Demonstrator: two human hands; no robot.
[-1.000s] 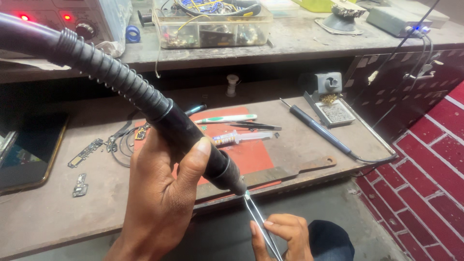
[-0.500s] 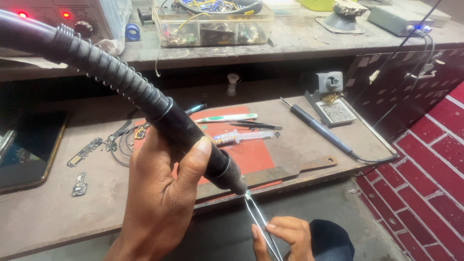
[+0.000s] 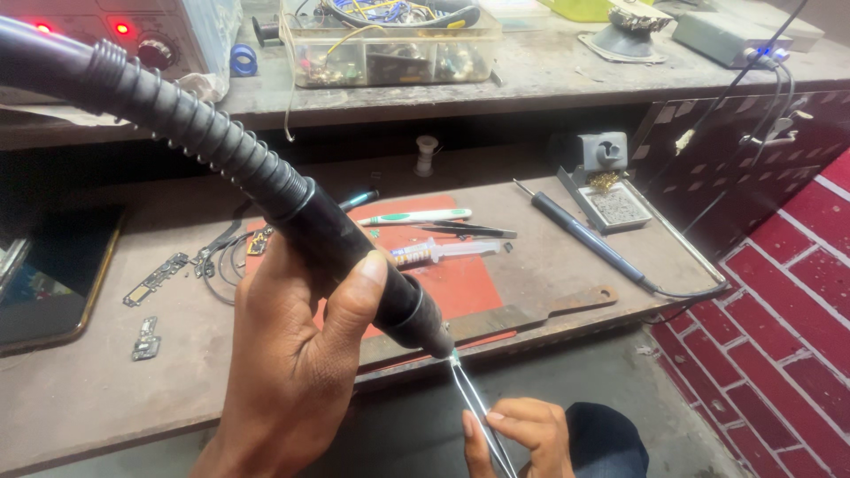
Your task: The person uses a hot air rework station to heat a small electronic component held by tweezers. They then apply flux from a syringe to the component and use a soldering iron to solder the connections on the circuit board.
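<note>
Gripping a black hot-air wand (image 3: 354, 257) at frame centre, our left hand (image 3: 292, 372) is wrapped around its smooth, rigid barrel, thumb pressed along the side. We judge it light but nose-hot, best held behind the collar; its ribbed hose (image 3: 177, 124) is stiff and will tug. Our right hand (image 3: 522, 438), lower centre, pinches thin steel tweezers (image 3: 474, 407), springy and slippery, tips touching the nozzle. Behind lie a red mat (image 3: 460, 283) and a soldering iron (image 3: 584, 235).
</note>
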